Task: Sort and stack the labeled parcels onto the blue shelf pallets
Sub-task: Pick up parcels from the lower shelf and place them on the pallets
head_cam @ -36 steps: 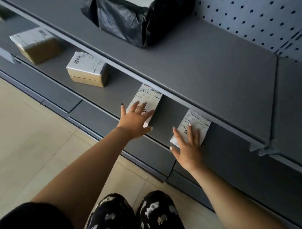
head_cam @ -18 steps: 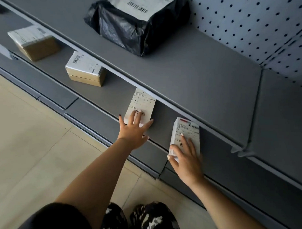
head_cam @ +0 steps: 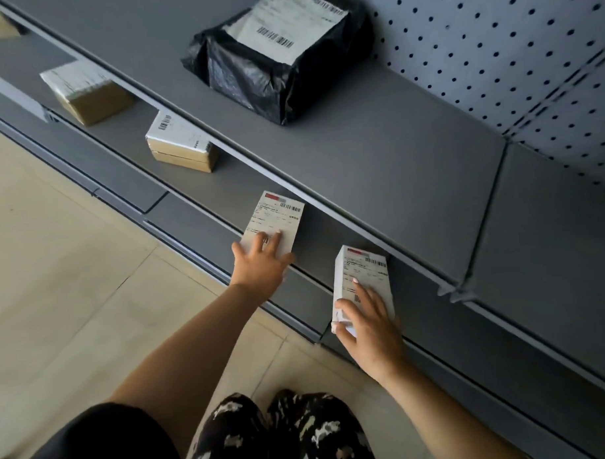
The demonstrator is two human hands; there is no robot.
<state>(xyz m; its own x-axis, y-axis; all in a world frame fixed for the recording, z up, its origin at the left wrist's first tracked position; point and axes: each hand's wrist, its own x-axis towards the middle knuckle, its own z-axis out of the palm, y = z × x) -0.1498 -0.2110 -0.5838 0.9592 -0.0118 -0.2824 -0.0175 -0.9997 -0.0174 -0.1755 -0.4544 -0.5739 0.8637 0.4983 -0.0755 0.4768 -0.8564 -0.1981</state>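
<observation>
**Two labelled parcels being settled on the lower shelf**

The step in hand looks like placing and squaring up: both parcels are on the grey lower shelf, just under the front lip of the upper shelf.

The left hand lies on the near end of the flat white parcel, fingers straight and spread, pressing rather than grasping. The right hand holds the white box parcel, thumb against its near left side and the other fingers laid over the label. Whether that box sits fully flat on the shelf cannot be told.

Further along the same shelf stand two cardboard parcels, the nearer one and a farther one, well apart. A black-bagged parcel sits on the upper shelf.

The next move probably calls for sliding each white parcel back from the shelf's front edge, labels up and readable, then letting go. The box is near that edge, so it should be seated before release.
</observation>
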